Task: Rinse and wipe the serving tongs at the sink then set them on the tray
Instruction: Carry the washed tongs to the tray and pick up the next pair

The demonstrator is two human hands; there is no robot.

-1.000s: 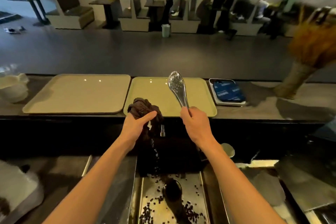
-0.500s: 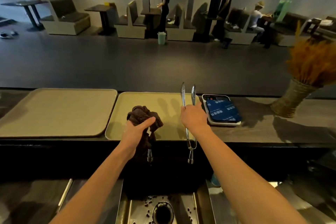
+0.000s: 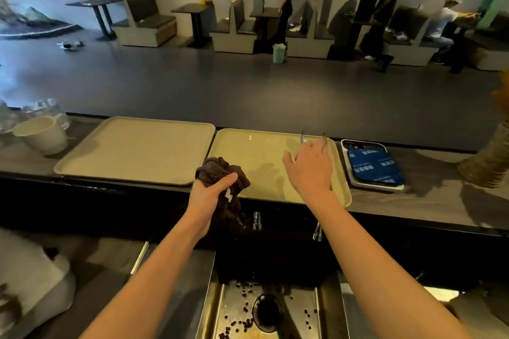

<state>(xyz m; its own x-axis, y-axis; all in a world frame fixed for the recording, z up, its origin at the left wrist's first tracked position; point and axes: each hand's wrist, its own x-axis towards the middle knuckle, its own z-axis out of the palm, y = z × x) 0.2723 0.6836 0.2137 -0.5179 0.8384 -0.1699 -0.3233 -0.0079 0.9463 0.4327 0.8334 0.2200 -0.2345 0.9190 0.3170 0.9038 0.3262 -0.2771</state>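
The serving tongs (image 3: 303, 138) lie on the right-hand yellow tray (image 3: 248, 136), near its far right corner. Only their two metal tips show beyond my fingers. My right hand (image 3: 311, 170) is palm down over them with fingers spread and the thumb out to the left. My left hand (image 3: 209, 197) is closed on a crumpled dark brown cloth (image 3: 217, 170) at the tray's near left corner, above the steel sink (image 3: 234, 311). Small dark bits lie scattered around the sink's drain.
A second, bare tray (image 3: 132, 151) sits to the left, with a cream cup (image 3: 41, 133) beyond it. A small scale with a blue pad (image 3: 371, 166) is right of the tongs' tray, then a woven vase (image 3: 487, 168). Two taps (image 3: 256, 220) hang over the sink.
My right hand has swung the tongs from upright at the counter edge down flat onto the right tray and spread its fingers. My left hand still holds the cloth in about the same place.
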